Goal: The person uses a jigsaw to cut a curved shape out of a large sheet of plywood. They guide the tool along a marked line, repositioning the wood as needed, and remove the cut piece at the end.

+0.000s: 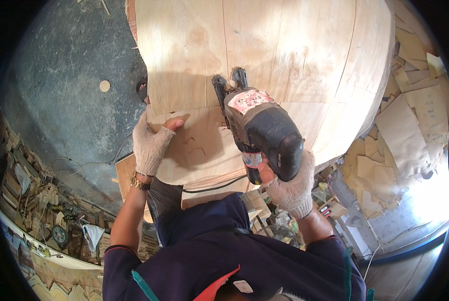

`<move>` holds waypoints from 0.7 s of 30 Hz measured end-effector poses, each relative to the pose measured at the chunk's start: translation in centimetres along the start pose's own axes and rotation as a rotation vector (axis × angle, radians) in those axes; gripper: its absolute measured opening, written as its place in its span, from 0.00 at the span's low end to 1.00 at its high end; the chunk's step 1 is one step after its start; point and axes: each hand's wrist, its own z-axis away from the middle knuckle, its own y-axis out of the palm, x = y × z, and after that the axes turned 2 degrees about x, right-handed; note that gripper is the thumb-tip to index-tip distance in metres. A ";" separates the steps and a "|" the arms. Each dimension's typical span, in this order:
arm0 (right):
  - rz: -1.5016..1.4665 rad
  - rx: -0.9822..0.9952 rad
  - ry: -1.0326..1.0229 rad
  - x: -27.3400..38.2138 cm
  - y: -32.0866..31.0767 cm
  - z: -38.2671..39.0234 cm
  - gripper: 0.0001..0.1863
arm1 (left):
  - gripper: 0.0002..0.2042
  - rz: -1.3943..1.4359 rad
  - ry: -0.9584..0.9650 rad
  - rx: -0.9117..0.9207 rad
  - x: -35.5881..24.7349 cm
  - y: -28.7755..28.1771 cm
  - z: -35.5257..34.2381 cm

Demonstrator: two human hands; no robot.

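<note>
Saw (267, 125) mid-frame, on the pale wooden sheet (184, 60), front end toward the top of the picture. The sheet fills the upper middle of the frame and comes down to a rounded lower-left corner near the person's lap.

Right hand (294, 188), gloved, just right of centre: grip closed round the rear of the saw, thumb on the near side, the other fingers mostly hidden. Left hand (152, 143), also gloved, left of centre at the sheet's left edge: thumb laid over the top, fingers out of sight, so how tightly that grip closes cannot be told.

Progress, as judged: partway. The lower-left corner and the right side run in smooth curves and look finished. The upper-left edge is stepped and rough, so it looks less complete. Long dark lines cross the sheet; cut, seam or drawn, cannot tell. Blade and any fresh cut hidden beneath the saw, so the amount left cannot be measured.

Cord (214, 188) below the sheet's lower edge. Round disc (104, 86) on the floor (79, 120), upper left. Flat scraps (405, 128) heaped at far right.
</note>
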 end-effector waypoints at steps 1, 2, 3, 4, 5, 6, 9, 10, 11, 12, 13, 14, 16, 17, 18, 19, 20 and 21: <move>-0.006 -0.006 0.011 0.0 0.0 0.0 0.19 | 0.32 -0.001 -0.009 0.000 0.0 0.0 0.0; -0.013 -0.011 0.022 0.1 0.1 0.0 0.19 | 0.32 -0.002 -0.018 0.000 0.0 0.0 0.0; -0.018 -0.016 0.034 0.2 0.1 0.0 0.19 | 0.32 -0.004 -0.025 0.003 -0.1 0.0 0.0; -0.041 -0.012 0.045 0.3 0.1 0.0 0.19 | 0.32 -0.005 -0.033 0.006 -0.1 0.0 0.0; -0.064 -0.009 0.056 0.4 0.2 0.0 0.19 | 0.32 -0.006 -0.040 0.009 -0.1 0.0 0.0; -0.088 -0.006 0.064 0.4 0.2 0.0 0.19 | 0.32 -0.015 -0.046 0.009 -0.2 0.0 0.0; -0.083 -0.005 0.062 0.2 0.2 -0.1 0.18 | 0.31 -0.012 -0.051 0.005 -0.2 0.0 0.1; -0.083 0.000 0.063 0.5 0.1 -0.2 0.18 | 0.31 0.009 -0.044 0.001 0.0 -0.1 0.1; -0.084 0.006 0.064 0.9 0.1 -0.3 0.18 | 0.32 0.029 -0.037 -0.004 0.1 -0.1 0.1; -0.087 0.010 0.064 1.1 0.1 -0.4 0.18 | 0.32 0.006 -0.044 -0.007 0.1 0.0 0.1; -0.085 -0.003 0.056 0.9 0.1 -0.3 0.18 | 0.32 -0.016 -0.052 -0.010 0.0 0.0 0.1; -0.084 -0.016 0.049 0.7 0.2 -0.3 0.18 | 0.32 -0.039 -0.061 -0.014 0.0 0.0 0.1; -0.094 -0.027 0.053 0.7 0.3 -0.2 0.17 | 0.32 -0.014 -0.049 -0.005 -0.3 0.1 0.1; -0.104 -0.023 0.062 0.8 0.3 -0.3 0.17 | 0.32 -0.002 -0.043 -0.001 -0.4 0.1 0.1; -0.112 -0.017 0.071 0.9 0.3 -0.4 0.18 | 0.32 0.000 -0.042 -0.002 -0.4 0.1 0.1; -0.097 -0.017 0.065 0.8 0.2 -0.4 0.18 | 0.32 0.001 -0.042 -0.002 -0.3 0.1 0.2; -0.082 -0.017 0.060 0.7 0.2 -0.5 0.18 | 0.32 0.002 -0.041 -0.003 -0.3 0.2 0.2; -0.068 -0.020 0.056 0.5 0.2 -0.5 0.18 | 0.33 0.002 -0.050 -0.003 -0.3 0.2 0.2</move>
